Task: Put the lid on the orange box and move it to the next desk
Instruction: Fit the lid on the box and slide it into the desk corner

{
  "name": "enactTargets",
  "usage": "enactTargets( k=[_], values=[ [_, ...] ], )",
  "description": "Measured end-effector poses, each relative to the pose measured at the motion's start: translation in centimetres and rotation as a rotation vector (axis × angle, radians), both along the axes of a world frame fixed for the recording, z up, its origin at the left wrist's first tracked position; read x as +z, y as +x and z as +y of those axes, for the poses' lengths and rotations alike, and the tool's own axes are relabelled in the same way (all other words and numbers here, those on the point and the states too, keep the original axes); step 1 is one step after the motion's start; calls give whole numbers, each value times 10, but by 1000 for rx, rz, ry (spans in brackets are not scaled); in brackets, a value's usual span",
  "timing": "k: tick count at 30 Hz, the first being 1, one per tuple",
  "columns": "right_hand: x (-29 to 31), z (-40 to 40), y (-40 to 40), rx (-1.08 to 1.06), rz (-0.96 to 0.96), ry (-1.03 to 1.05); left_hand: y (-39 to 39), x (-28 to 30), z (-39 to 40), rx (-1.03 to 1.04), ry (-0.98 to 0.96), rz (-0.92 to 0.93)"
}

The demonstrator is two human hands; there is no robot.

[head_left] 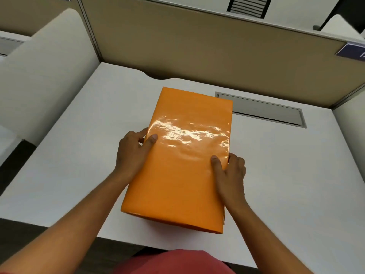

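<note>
While the orange box (183, 155) sits on the white desk (296, 175) with its lid (189, 123) already down over it, both hands are pressed against its long sides. Taking the box as the landmark and going from left to right: the low white divider (45, 76) stands well to the left of it, presumably with the next desk beyond, though I cannot see that desk properly. Closer in, the left hand (132, 151) is clamped on the box's left side, thumb lying on top of the lid and fingers curled round the edge. The box itself runs lengthwise away from the person, its near short end close to the desk's front edge and its far end slightly right of the near one. On the right side, the right hand (231, 171) grips likewise, thumb on the lid, a little nearer the person than the left hand is. Beyond the box's far right corner lies the grey cable hatch (266, 111), set flush in the desk. So the box lies between the hands, neither nearer; the carry, I judge, would go sideways across its long axis.
</note>
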State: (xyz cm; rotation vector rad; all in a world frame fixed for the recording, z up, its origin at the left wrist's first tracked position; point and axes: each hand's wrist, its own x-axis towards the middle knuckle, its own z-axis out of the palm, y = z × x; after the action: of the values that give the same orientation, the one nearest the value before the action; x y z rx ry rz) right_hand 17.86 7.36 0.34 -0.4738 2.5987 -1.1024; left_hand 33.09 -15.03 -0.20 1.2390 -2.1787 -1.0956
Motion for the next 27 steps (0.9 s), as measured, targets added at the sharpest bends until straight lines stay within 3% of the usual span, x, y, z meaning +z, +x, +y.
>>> enactTargets(
  k=[16, 27],
  values=[
    [-22, 3, -12, 80, 37, 43, -4, -25, 13, 33, -103, -123],
    [-37, 2, -18, 98, 86, 72, -7, -34, 14, 41, -69, -138]
  ],
)
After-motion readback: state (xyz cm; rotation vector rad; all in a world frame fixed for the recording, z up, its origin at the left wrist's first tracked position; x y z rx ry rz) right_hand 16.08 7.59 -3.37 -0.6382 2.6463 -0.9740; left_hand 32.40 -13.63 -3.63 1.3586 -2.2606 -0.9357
